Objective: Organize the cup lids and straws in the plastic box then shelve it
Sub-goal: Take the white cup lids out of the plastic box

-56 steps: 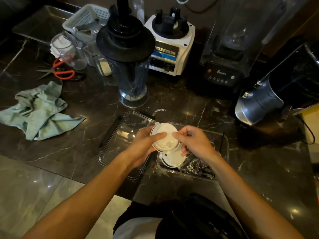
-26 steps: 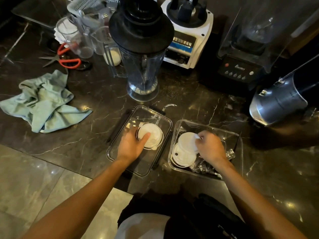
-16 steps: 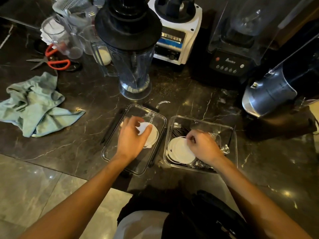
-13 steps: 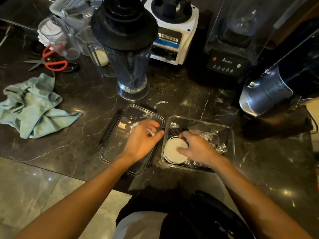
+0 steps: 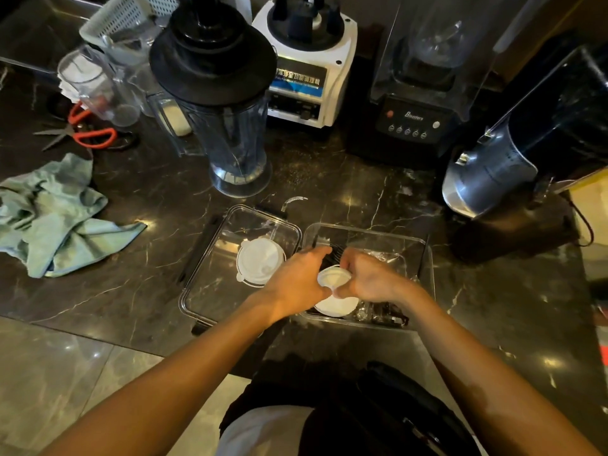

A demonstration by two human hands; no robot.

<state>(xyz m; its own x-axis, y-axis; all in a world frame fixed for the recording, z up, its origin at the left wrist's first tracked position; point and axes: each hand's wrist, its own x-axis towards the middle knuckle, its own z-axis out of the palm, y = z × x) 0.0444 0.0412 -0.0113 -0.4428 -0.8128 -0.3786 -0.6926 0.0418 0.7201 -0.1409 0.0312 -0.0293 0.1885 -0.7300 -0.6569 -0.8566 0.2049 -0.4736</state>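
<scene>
A clear plastic box [image 5: 424, 258] stands on the dark marble counter in front of me. Inside it lie white cup lids [image 5: 339, 306], wrapped straws [image 5: 381, 315] and a dark bundle of straws [image 5: 335, 251]. My left hand [image 5: 296, 284] and my right hand [image 5: 368, 279] meet over the box and together grip a small white cup lid [image 5: 334, 277] between their fingers. The box's clear cover [image 5: 214, 291] lies upside down to the left, with a stack of white cup lids [image 5: 260, 260] resting on it.
A blender jug [image 5: 227, 126] stands just behind the cover. A white blender base [image 5: 306, 70], a black blender [image 5: 414, 120] and a steel machine [image 5: 493, 176] line the back. A green cloth [image 5: 49, 218] and red scissors [image 5: 88, 133] lie at the left.
My left hand let go of the lid stack on the cover and moved right into the box. Both hands now hold one small lid above the lids in the box.
</scene>
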